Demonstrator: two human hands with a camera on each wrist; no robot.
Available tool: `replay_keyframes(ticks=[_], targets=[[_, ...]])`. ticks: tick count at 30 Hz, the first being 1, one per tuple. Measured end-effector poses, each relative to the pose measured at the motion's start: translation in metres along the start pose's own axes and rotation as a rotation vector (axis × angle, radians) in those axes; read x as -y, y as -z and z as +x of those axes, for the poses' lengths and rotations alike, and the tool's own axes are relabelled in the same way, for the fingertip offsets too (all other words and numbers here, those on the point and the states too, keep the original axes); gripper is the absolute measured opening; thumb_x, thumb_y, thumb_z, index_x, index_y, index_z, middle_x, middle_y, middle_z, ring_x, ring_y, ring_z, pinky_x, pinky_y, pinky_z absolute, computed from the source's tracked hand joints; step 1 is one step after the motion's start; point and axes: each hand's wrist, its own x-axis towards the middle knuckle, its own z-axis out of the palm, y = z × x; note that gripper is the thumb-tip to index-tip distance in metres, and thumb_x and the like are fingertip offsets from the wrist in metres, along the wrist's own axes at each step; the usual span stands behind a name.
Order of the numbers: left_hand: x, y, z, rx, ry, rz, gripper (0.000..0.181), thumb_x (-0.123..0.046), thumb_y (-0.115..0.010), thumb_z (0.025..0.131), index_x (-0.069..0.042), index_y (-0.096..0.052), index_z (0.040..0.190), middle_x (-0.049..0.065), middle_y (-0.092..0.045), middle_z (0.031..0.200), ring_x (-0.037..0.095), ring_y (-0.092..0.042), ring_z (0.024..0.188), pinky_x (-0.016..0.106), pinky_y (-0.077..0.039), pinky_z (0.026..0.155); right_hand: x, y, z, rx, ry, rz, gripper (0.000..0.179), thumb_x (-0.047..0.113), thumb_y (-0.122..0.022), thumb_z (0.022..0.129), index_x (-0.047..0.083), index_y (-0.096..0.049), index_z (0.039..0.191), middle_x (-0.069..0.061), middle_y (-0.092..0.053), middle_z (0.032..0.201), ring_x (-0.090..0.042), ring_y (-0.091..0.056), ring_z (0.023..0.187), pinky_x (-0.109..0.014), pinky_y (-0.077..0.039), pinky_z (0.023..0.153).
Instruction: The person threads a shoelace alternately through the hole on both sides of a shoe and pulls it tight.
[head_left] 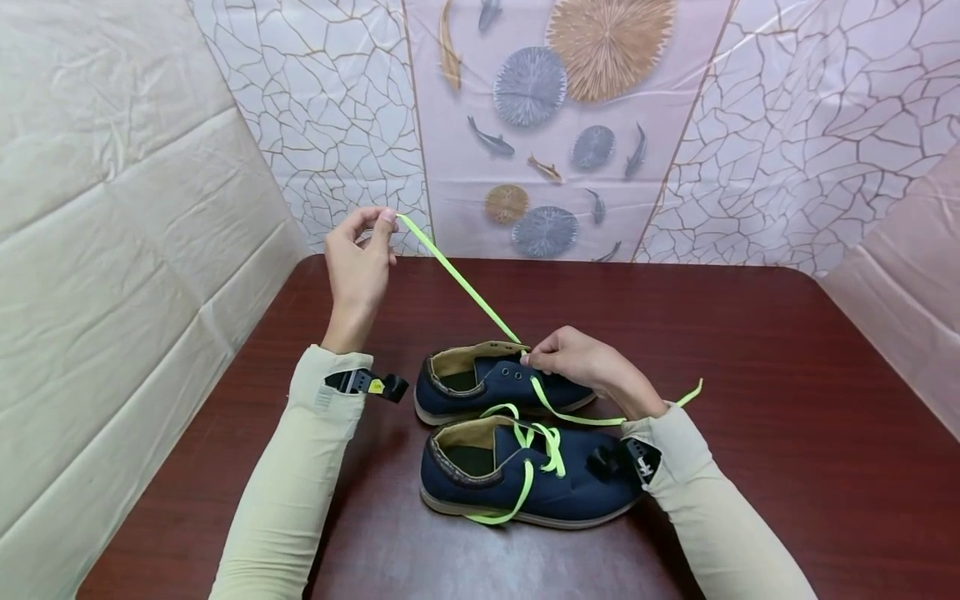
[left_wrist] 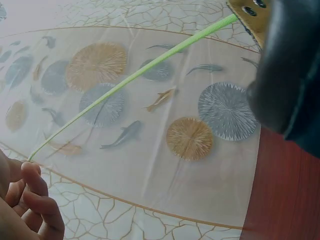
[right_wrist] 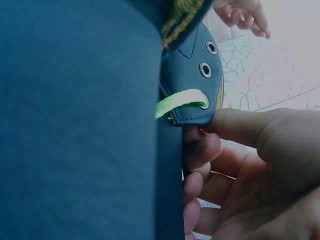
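Note:
My left hand (head_left: 358,262) is raised over the back of the table and pinches the end of a flat neon-yellow shoelace (head_left: 461,279). The lace runs taut down to the far navy shoe (head_left: 498,390), through an eyelet in its flap. At that shoe's lacing my right hand (head_left: 581,362) pinches the corner of the eyelet flap (right_wrist: 192,82) between thumb and fingers. Two bare eyelets show beside the laced one in the right wrist view. The lace's other length (head_left: 577,420) trails from the near flap under my right wrist.
A second navy shoe (head_left: 547,496) stands in front, parallel to the first, with its own neon lace (head_left: 552,454) looped loosely at the top. Both rest on a dark red-brown table (head_left: 750,350). A patterned sheet (head_left: 525,167) hangs behind, with pale cloth (head_left: 127,250) at the left.

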Motion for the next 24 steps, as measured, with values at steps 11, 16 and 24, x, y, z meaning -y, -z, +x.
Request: replay_keyframes(ticks=[11, 16, 24], targets=[[-0.012, 0.0, -0.005, 0.128, -0.022, -0.017, 0.019, -0.02, -0.073, 0.102, -0.002, -0.078, 0.107, 0.003, -0.071, 0.088, 0.02, -0.057, 0.053, 0.025, -0.049, 0.056, 0.002, 0.0, -0.004, -0.015, -0.001, 0.003, 0.051, 0.017, -0.052, 0.112, 0.015, -0.038, 0.063, -0.022, -0.07, 0.132, -0.036, -0.068, 0.117, -0.035, -0.033, 0.072], [-0.023, -0.002, -0.01, 0.133, -0.06, -0.007, 0.021, -0.023, -0.073, 0.102, -0.003, -0.078, 0.106, 0.003, -0.072, 0.088, 0.018, -0.057, 0.051, 0.025, -0.048, 0.054, 0.001, 0.001, -0.006, -0.035, 0.029, -0.044, 0.044, 0.021, -0.057, 0.111, 0.012, -0.052, 0.067, -0.001, -0.051, 0.077, -0.018, -0.028, 0.065, -0.034, -0.029, 0.067], [-0.03, -0.003, -0.012, 0.06, -0.185, -0.028, 0.019, -0.016, -0.069, 0.105, 0.002, -0.074, 0.107, 0.002, -0.072, 0.089, 0.014, -0.058, 0.046, 0.023, -0.045, 0.047, 0.003, 0.002, -0.003, -0.021, 0.037, -0.055, 0.045, 0.019, -0.06, 0.109, 0.014, -0.05, 0.066, 0.003, -0.036, 0.074, -0.017, -0.028, 0.069, -0.036, -0.03, 0.071]])
